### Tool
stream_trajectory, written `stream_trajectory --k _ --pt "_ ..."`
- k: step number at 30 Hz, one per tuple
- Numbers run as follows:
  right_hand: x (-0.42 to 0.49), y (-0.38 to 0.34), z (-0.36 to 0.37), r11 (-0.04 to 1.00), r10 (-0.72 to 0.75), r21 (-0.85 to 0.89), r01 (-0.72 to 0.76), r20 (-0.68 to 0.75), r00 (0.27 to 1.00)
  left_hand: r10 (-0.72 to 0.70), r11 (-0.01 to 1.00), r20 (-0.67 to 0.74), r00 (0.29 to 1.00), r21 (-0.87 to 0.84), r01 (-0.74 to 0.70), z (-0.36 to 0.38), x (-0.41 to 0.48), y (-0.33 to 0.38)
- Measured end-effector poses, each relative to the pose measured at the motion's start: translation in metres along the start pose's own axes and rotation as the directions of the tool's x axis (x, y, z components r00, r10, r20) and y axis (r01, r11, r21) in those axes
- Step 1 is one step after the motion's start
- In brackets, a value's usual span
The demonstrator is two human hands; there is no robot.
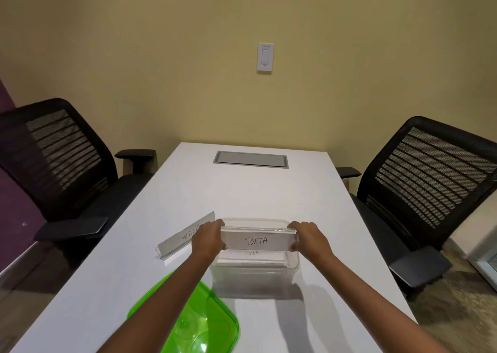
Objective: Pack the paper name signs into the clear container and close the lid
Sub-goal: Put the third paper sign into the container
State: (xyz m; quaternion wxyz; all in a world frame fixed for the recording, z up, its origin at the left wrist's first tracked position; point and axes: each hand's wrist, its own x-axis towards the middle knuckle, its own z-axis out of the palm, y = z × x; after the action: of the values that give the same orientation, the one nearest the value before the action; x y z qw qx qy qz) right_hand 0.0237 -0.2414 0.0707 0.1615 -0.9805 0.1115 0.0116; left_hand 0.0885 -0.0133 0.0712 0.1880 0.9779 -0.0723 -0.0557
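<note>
A clear plastic container (255, 273) stands open on the white table (242, 191). Above its opening I hold a name sign reading BETA (258, 240) by its two ends: my left hand (208, 238) grips the left end, my right hand (309, 235) the right end. Under it, inside the container, lies another sign with faint writing (252, 252). A third sign in a clear holder (183, 235) lies on the table to the left of the container. The green lid (193, 323) rests on the table near the front, partly under my left forearm.
Black mesh office chairs stand on both sides, left chair (59, 164) and right chair (430, 180). A grey cable hatch (251, 159) is set into the far end of the table. A light switch (265, 57) is on the wall.
</note>
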Motion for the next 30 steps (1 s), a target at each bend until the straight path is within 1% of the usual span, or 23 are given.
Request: stream_trajectory --k 3,5,11,17,19,23,25,27,28,30 --pt "0.012 -0.002 0.005 0.996 0.018 -0.088 -0.023 -0.057 0.998 -0.011 0.994 -0.015 1.000 0.107 0.012 0.000 0.013 0.001" --pt "0.020 -0.003 0.009 0.989 0.019 -0.142 -0.030 -0.077 0.997 -0.017 0.989 -0.025 1.000 0.148 0.020 0.003 0.022 0.001" --pt "0.046 -0.001 0.025 0.963 0.042 -0.263 -0.058 -0.067 0.997 0.005 0.952 -0.035 0.999 0.305 0.006 0.022 0.042 -0.002" --pt "0.066 -0.002 0.044 0.951 0.024 -0.308 -0.039 -0.051 0.998 0.021 0.926 -0.041 0.999 0.378 -0.003 0.043 0.058 -0.010" --pt "0.069 -0.002 0.048 0.943 0.030 -0.332 -0.038 -0.028 0.999 0.024 0.927 -0.036 0.999 0.375 -0.008 0.045 0.060 -0.009" --pt "0.072 0.001 0.056 0.937 0.046 -0.345 -0.043 0.003 0.999 0.107 0.905 -0.043 0.993 0.417 -0.080 0.042 0.061 -0.001" --pt "0.072 0.002 0.061 0.933 0.044 -0.357 -0.038 0.010 0.999 0.093 0.901 0.038 0.995 0.422 -0.101 0.047 0.061 0.000" --pt "0.073 0.002 0.066 0.926 0.049 -0.377 -0.036 0.025 0.999 0.077 0.900 0.028 0.997 0.428 -0.081 0.064 0.066 -0.008" --pt "0.074 0.002 0.069 0.920 0.053 -0.391 -0.036 0.032 0.998 0.060 0.910 0.047 0.997 0.408 -0.074 0.065 0.064 -0.007" --pt "0.075 0.002 0.074 0.903 0.056 -0.428 -0.036 0.034 0.998 0.089 0.908 0.018 0.996 0.410 -0.089 0.063 0.057 -0.004"
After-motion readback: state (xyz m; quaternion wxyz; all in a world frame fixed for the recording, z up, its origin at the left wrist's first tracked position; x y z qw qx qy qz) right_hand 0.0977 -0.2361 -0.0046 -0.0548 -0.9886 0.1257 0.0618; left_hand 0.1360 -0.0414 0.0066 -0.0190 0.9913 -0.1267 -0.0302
